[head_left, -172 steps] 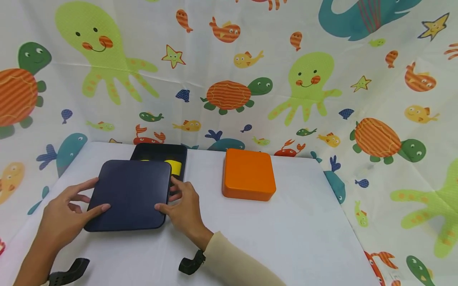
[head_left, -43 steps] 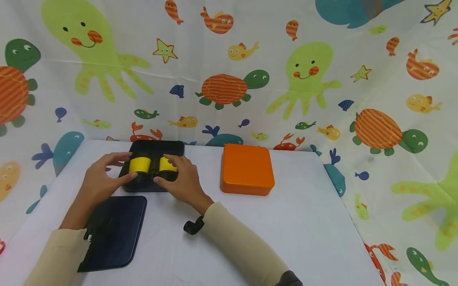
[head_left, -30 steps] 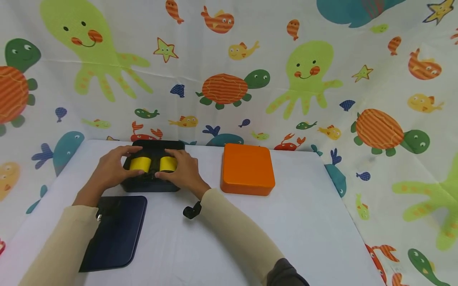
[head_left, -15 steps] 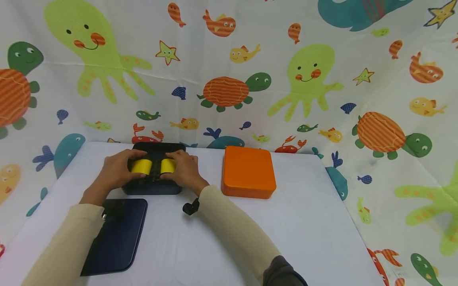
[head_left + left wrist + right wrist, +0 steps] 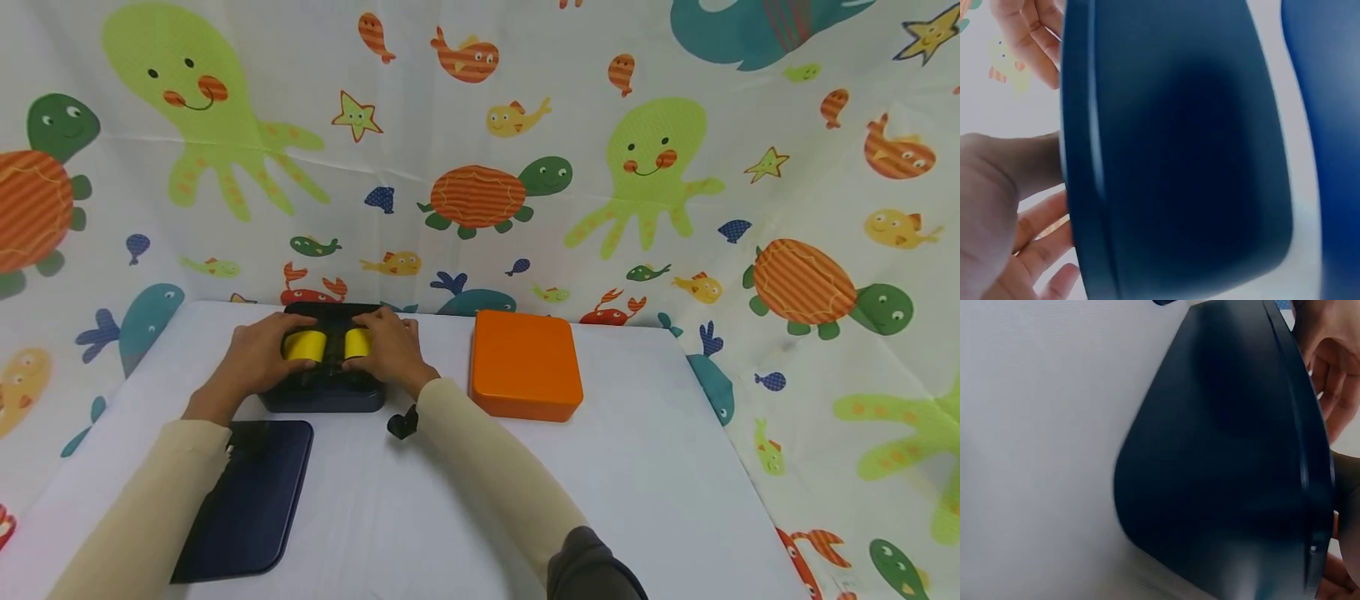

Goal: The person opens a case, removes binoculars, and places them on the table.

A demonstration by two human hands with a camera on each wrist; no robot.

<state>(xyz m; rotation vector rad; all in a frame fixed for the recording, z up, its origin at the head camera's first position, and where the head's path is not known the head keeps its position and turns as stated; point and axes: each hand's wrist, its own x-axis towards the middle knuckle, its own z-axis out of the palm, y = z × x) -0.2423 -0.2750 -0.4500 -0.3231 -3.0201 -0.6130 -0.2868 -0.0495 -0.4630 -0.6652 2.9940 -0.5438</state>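
Note:
A dark blue box [image 5: 322, 402] stands uncovered at the table's back left. In it lies what looks like a pair of binoculars [image 5: 306, 344], black with two yellow barrel bands. My left hand [image 5: 255, 354] grips the left barrel, thumb at the front and fingers behind. On the right barrel my right hand [image 5: 390, 346] has the same kind of hold. The hands cover the outer ends of the barrels. Both wrist views are mostly filled by the box wall, seen in the left wrist view [image 5: 1185, 156] and right wrist view [image 5: 1222, 456].
The flat dark blue lid [image 5: 258, 500] lies in front of the box, partly under my left sleeve [image 5: 150, 508]. An orange box [image 5: 525, 362] stands to the right on the white table [image 5: 637, 483]. A curtain [image 5: 420, 75] with sea animals hangs behind.
The lid has come off the box and now lies in front of it. Both hands have since moved onto the binoculars, and their fingers have closed in around the barrels.

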